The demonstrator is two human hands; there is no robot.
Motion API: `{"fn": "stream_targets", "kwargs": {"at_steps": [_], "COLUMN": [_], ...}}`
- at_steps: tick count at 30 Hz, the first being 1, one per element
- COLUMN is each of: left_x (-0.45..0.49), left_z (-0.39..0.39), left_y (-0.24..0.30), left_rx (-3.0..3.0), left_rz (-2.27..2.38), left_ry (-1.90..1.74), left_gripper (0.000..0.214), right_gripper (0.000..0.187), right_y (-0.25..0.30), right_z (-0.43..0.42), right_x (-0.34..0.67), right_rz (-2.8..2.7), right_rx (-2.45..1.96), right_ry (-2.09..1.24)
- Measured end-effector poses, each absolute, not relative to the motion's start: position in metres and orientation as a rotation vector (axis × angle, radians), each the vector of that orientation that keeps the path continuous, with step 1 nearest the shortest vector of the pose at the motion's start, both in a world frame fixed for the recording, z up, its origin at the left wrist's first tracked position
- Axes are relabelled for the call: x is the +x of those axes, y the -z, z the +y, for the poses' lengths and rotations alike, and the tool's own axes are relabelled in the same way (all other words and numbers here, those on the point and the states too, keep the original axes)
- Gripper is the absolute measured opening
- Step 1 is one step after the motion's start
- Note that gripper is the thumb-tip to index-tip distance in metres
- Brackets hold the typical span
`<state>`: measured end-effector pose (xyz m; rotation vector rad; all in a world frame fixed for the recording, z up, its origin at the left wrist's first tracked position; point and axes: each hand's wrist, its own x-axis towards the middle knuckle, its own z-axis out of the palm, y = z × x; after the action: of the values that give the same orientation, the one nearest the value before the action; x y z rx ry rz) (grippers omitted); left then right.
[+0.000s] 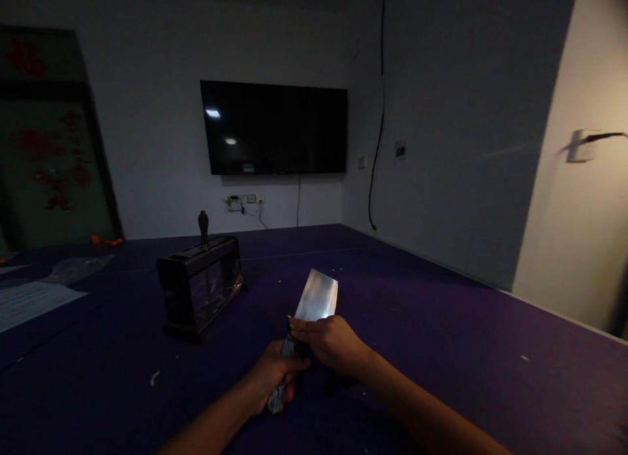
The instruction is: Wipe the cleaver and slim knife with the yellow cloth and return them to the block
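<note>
A cleaver (318, 297) with a broad shiny blade is held over the purple surface, its blade pointing up and away from me. My left hand (275, 375) is wrapped around its handle, which has a mottled greyish look, perhaps a wrapping. At the joint of blade and handle, my right hand (336, 342) has its fingers pinched together. A small pale bit shows by those fingertips, too small to name. To the left stands a black knife block (196, 288) with clear sides, and one dark handle (203, 226) sticks up from its top.
The purple surface (432, 350) carries small white scraps. Paper sheets (34, 301) and clear plastic (78, 267) lie at the left, with orange bits (105, 240) behind. A television (275, 128) hangs on the far wall above sockets (248, 200). A black cable (380, 134) dangles near the corner.
</note>
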<state>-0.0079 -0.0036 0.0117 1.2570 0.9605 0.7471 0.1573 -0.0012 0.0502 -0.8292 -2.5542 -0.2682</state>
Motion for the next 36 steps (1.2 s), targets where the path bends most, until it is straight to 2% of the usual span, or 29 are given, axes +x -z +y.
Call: {"fn": "stream_targets", "kwargs": {"at_steps": [10,18,36], "left_x": [-0.008,-0.01,-0.01], "left_z": [-0.008,-0.004,-0.006], "left_y": [-0.014,-0.01,-0.013], "left_rx": [1.309,1.329,1.442], "left_rz": [0.976,0.956,0.929], "left_ry": [-0.702,-0.665,-0.592], "left_gripper": [0.026,0.034,0.034], "right_gripper": [0.044,0.043,0.045], "right_y": [-0.053,-0.059,-0.058], "right_z": [0.008,0.015,0.038], "right_x": [0.166,0.176,0.213], "right_rz": [-2.341,-2.208,-1.999], "right_rx": [-1.146,-1.377,-1.546], "right_ry": [0.296,0.337,0.499]}}
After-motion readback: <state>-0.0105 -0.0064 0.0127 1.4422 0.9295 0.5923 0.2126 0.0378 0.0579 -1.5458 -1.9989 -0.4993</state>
